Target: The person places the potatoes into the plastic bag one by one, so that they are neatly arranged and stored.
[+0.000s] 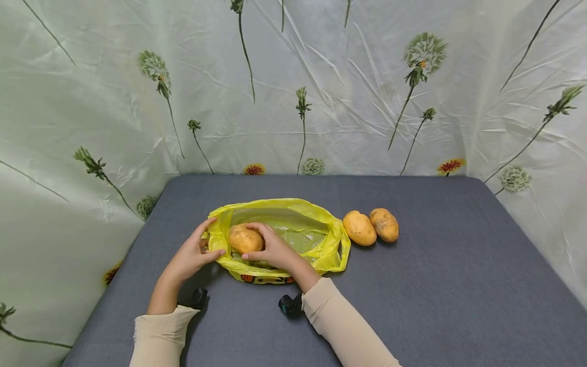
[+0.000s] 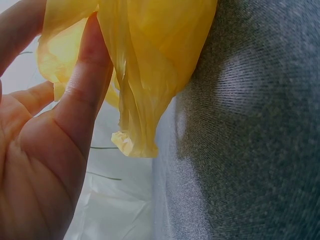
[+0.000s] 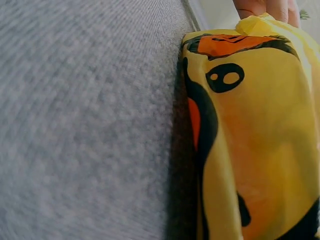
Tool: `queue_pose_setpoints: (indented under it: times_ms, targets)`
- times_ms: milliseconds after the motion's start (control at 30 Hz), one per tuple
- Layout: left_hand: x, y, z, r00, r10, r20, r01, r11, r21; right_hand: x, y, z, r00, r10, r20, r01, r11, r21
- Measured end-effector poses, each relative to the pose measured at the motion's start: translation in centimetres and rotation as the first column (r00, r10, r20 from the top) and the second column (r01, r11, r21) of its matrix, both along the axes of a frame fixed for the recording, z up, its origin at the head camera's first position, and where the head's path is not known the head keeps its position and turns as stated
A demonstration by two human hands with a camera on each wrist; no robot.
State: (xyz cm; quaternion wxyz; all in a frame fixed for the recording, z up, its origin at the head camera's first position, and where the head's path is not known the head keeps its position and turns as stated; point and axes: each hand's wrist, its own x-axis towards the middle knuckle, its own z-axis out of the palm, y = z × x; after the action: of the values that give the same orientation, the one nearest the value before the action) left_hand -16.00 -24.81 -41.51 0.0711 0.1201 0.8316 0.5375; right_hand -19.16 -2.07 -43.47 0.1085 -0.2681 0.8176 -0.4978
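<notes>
A yellow plastic bag (image 1: 337, 234) lies with its mouth spread upward in the middle of the table. My left hand (image 1: 192, 255) holds the bag's left rim, its thumb on the near side and its fingers farther back. In the left wrist view the thumb (image 2: 85, 75) presses against the thin plastic. Inside the bag, at its left end, my right hand (image 1: 277, 250) grips a potato (image 1: 244, 239) between thumb and fingers. The right wrist view shows the bag's printed front (image 3: 265, 130), with cartoon shapes in black and orange; the right hand is hidden there.
Two more potatoes (image 1: 359, 228) sit side by side just right of the bag. Grey cloth covers the table (image 1: 435, 295). A pale curtain (image 1: 275, 137) printed with flowers hangs behind and along the sides. Dark wrist devices (image 1: 290, 305) show under both wrists.
</notes>
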Motion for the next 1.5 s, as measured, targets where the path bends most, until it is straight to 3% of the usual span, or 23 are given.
queue_pose_setpoints:
  times_ms: [400,800,1133,1500]
  targets:
    - [0.0,0.1,0.0,1.000,0.008,0.005,-0.008,1.000,-0.005,0.3,0.3,0.3,0.999,-0.031,0.024,0.031,0.999,-0.033]
    - [-0.1,0.2,-0.2,1.000,0.006,0.002,-0.006,1.000,0.013,0.6,1.4,1.0,0.999,-0.037,-0.029,0.036,0.998,-0.051]
    - [-0.1,0.2,-0.1,1.000,0.008,-0.011,-0.008,1.000,0.001,0.7,2.5,2.1,0.993,-0.008,-0.120,-0.012,0.987,-0.161]
    - [-0.1,0.1,-0.1,1.000,0.004,-0.012,-0.004,1.000,0.001,1.0,4.5,3.5,0.967,-0.048,-0.251,0.010,0.988,-0.151]
